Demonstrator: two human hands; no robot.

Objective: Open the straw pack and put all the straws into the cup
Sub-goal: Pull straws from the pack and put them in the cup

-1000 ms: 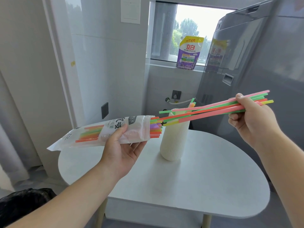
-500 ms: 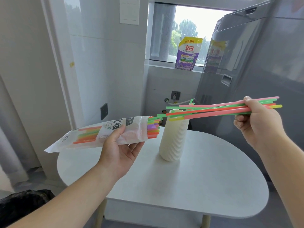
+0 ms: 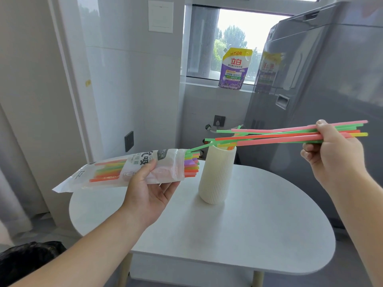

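My left hand [image 3: 148, 188] grips a clear plastic straw pack [image 3: 132, 168], held nearly level above the table with its open mouth facing right. Several coloured straw ends poke out of that mouth. My right hand [image 3: 331, 154] is closed on a bundle of several pink, green, orange and yellow straws [image 3: 275, 135], held almost level. The bundle's left ends hang over the mouth of a tall ribbed cream cup [image 3: 216, 177]. One green straw still reaches back to the pack's mouth. A few straw ends show inside the cup's rim.
The cup stands on a small white rounded table [image 3: 238, 235]. A tall grey appliance [image 3: 321, 90] rises close behind on the right. A purple detergent pouch [image 3: 234, 69] sits on the window sill. A black bag [image 3: 27, 259] lies on the floor at lower left.
My right hand has drawn the straw bundle to the right and out of the pack. The bundle's left ends have come clear of the pack mouth and now sit above the cup. The left hand has barely moved.
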